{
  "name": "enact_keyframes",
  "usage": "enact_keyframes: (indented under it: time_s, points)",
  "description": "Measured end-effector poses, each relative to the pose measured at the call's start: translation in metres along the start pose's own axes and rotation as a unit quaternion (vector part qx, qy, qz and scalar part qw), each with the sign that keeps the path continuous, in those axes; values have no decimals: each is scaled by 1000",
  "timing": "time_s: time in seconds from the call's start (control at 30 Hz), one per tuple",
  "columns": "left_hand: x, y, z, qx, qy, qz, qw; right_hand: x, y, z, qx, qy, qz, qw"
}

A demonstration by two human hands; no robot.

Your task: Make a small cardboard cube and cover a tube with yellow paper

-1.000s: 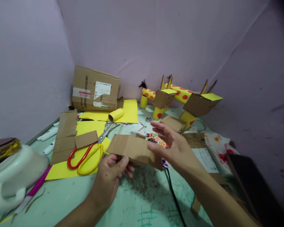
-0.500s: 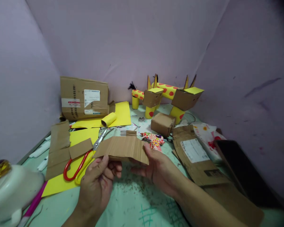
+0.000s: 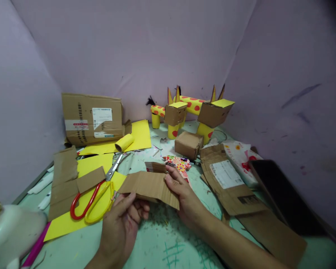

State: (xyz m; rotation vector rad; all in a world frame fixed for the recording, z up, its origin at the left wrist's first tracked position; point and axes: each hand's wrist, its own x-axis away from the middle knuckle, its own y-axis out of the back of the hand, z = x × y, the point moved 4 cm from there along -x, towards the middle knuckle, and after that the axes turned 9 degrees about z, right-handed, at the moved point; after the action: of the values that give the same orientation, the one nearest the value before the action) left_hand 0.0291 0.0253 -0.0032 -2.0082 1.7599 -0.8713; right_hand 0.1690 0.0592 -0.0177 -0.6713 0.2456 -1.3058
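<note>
A creased piece of brown cardboard (image 3: 149,184), bent down along its right part and front edge, is held above the table between both hands. My left hand (image 3: 123,220) pinches its near left edge, thumb on top and fingers curled beneath. At the right end, my right hand (image 3: 186,198) grips it with the thumb on the upper face and the fingers behind. Beyond it a smaller cardboard flap (image 3: 156,167) sticks up; whether the two are joined I cannot tell. Left of the cardboard lie scissors (image 3: 92,201) with red and yellow handles, on yellow paper (image 3: 64,224).
Two spotted yellow animal figures (image 3: 172,116) with cardboard heads stand at the back beside a small cardboard block (image 3: 188,145). A large box (image 3: 91,121) stands back left. Flattened cardboard (image 3: 224,175) and a dark phone-like slab (image 3: 285,198) lie right. A white vessel (image 3: 14,231) is front left.
The cardboard and both hands sit slightly lower and nearer. My right hand's fingers have moved from beneath to behind the cardboard's right end. The whole view has shifted a little.
</note>
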Motion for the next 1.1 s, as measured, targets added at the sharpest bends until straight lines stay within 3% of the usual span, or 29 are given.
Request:
enact_keyframes:
  time_s: [0.33,0.47,0.6,0.73,0.83,1.1]
  points:
    - [-2,2,9,123,54,43,990,-2,2,-1,1,30,-13,999]
    - [1,-3,7,106,52,52,992,3,0,1,4,38,-19,999]
    - [4,-5,1,42,6,17,999,9,0,1,25,42,-21,999]
    - [0,0,-9,19,-1,-51,999,10,-4,-4,21,54,37,998]
    - [-8,6,-16,34,24,-95,995,10,-8,-8,18,22,84,996]
    - [-13,10,-12,26,166,-29,985,14,-13,0,105,26,202,973]
